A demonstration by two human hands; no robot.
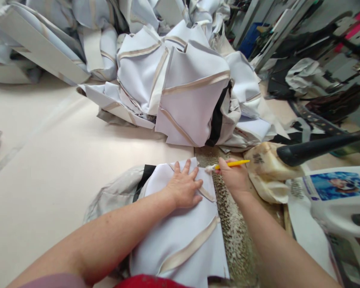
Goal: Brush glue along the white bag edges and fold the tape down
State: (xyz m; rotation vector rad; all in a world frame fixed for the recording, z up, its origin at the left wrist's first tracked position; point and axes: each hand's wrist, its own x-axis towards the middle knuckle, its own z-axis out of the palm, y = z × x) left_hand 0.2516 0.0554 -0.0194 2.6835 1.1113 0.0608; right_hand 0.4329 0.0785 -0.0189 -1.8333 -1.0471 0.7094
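Note:
My left hand [184,186] lies flat with fingers spread on a white fabric piece [186,232] with beige strips, pressing it down on the table. My right hand [234,176] is closed round a yellow brush [232,163], whose whitish tip [210,168] touches the fabric's upper right edge. The fabric piece rests partly on a speckled, glue-crusted board [234,228].
A big heap of similar white and beige pieces [180,76] fills the back of the cream table [48,152]. To the right stand a stained glue container [267,168], a black handle [315,148] and a white printed box [339,196]. Dark scraps lie far right.

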